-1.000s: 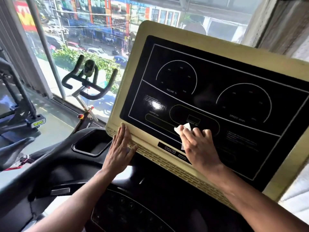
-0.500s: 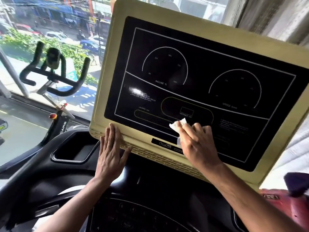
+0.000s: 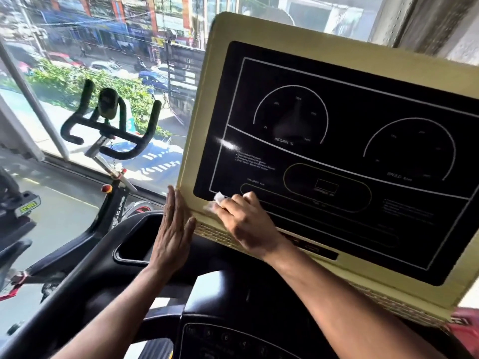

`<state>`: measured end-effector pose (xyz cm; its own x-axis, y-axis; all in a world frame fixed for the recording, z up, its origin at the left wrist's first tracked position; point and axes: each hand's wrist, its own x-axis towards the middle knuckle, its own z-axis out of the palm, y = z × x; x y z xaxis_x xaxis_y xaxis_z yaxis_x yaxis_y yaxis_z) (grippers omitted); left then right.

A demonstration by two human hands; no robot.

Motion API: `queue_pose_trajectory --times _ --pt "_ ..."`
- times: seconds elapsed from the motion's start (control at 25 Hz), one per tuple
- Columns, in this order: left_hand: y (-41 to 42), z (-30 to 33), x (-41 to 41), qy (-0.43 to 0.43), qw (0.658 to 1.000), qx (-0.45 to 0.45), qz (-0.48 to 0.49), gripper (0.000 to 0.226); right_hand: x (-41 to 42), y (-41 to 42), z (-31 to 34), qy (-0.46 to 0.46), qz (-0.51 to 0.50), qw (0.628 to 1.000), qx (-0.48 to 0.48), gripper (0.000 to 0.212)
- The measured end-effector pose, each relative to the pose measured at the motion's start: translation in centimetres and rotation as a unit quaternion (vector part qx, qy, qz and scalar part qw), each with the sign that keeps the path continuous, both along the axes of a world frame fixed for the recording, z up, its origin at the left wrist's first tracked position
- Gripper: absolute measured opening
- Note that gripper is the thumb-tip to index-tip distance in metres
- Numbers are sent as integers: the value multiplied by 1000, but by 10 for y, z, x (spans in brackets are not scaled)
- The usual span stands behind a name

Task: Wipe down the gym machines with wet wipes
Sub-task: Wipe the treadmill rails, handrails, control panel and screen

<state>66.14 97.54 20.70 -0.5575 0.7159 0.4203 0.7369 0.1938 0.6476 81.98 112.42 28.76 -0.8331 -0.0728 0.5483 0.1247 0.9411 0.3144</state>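
The right hand clenches a crumpled white wet wipe under its curled fingers and presses it to the lower-left corner of the treadmill console, right where the black display panel meets the pale yellow frame; only a small tuft of the wipe shows, sticking out at about 10 o'clock from the knuckles. Starting from the left of the view, a black exercise bike stands by the window, well apart from the console. Next, at 9 o'clock of the wiping hand and just beside it, the left hand lies flat with fingers straight and together, its fingertips touching the console's lower-left edge and its palm over the rim of a black cup recess. The console's left edge runs up toward 12 o'clock from there, so the wipe sits hard against that corner. From the wipe toward 3 o'clock the dark panel stretches wide and unobstructed, with the incline dial at 1 o'clock and the speed dial farther right. The vented bottom strip of the frame runs beneath the right wrist toward 4 o'clock.
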Motion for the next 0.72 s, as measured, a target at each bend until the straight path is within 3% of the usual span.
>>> queue_pose_trajectory --times 0.24,0.36,0.48,0.6,0.72 --pt "-2 2 -5 -13 999 28 -23 68 -68 36 76 85 -16 996 -12 28" --pt "-1 4 -10 -59 996 55 -24 71 -76 14 48 24 -15 1000 2 33" --pt "-2 2 -17 -63 996 55 -16 75 -52 -14 -1 -69 18 997 31 33" --pt "-1 6 -5 -1 1000 30 -2 68 -17 -8 0 -69 23 997 6 25" --pt "15 15 31 45 998 16 -34 67 38 24 24 -22 -47 998 -37 33"
